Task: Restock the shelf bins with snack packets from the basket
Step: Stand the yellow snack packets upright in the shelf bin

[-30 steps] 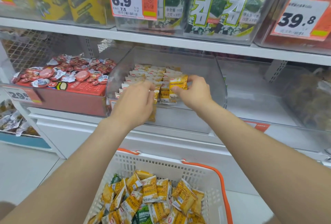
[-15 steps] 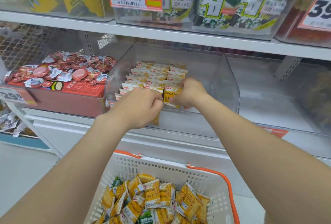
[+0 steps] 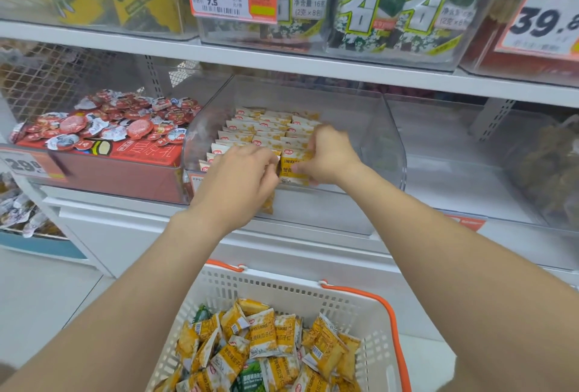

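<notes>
The clear plastic shelf bin has its low front lip just under both wrists, and a white shelf edge sits close overhead at 12 o'clock. Inside, the floor towards 3 o'clock lies bare up to the curved right wall. Rows of yellow-and-white packets stand on edge in the left half.

The right hand pinches one yellow-and-white snack packet by its right edge. It stands at 9 o'clock of the fingers, upright and face forward at the front of the rows, with a red logo in its top corner. The left hand curls over the front row beside it, gripping a second yellow packet that shows below its knuckles.

At 6 o'clock, a white perforated plastic basket with orange handles holds loose yellow packets.
</notes>
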Demonstrator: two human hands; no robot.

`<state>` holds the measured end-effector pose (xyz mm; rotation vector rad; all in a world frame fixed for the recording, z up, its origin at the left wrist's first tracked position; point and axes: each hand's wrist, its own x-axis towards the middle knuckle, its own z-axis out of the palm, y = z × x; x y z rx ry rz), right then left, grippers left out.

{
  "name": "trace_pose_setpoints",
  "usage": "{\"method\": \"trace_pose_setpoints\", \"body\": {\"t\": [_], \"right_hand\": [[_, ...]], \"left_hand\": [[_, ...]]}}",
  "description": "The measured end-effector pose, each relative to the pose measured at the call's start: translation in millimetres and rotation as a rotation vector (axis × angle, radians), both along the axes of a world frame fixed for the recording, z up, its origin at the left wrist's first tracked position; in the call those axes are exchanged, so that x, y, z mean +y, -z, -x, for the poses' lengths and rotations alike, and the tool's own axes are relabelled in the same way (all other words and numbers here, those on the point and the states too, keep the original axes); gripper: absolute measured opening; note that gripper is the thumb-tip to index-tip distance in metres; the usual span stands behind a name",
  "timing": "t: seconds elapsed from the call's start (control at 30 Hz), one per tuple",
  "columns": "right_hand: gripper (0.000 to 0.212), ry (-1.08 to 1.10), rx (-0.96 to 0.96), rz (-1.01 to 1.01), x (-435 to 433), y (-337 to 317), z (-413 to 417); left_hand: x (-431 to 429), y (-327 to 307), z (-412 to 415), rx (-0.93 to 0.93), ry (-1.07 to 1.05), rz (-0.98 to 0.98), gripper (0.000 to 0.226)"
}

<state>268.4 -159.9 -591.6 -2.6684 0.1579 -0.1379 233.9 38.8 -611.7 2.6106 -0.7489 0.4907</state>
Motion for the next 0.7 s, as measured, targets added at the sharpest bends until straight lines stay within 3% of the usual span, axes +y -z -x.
{"method": "trace_pose_setpoints", "body": {"t": [0.1,0.2,0.27,0.33,0.43,0.5,0.6,0.7], "right_hand": [[0.010,-0.037,-0.128,-0.015,2.2,-6.2,20.0],[0.012,-0.132,-0.270,-0.023,13.1,-16.9,56.0],[0.014,-0.241,-0.291,0.070,22.7,-24.8,85.5],[0.019,-0.385,-0.181,0.155,30.9,-30.2,114.5],[0.013,-0.584,0.124,0.290,41.4,-25.6,148.0],[0.022,-0.655,0.291,0.404,49.4,-10.1,161.7],[0.030,-0.705,0.432,0.571,60.3,20.1,173.8],[0.015,-0.735,0.525,0.683,69.8,40.5,183.6]], "left_hand": [[-1.9,7.9,14.6,-0.213,-0.005,0.090,0.023],[0.5,11.6,37.0,-0.420,-0.013,0.140,0.005],[5.4,19.7,51.5,-0.436,-0.031,0.134,0.012],[11.8,33.7,61.9,-0.326,-0.068,0.086,0.022],[21.6,61.9,67.1,0.054,-0.101,-0.176,0.031],[27.7,80.5,72.4,0.289,-0.042,-0.356,0.027],[33.6,109.0,87.4,0.470,0.046,-0.597,0.023],[43.1,143.2,99.2,0.596,0.057,-0.802,0.021]]}}
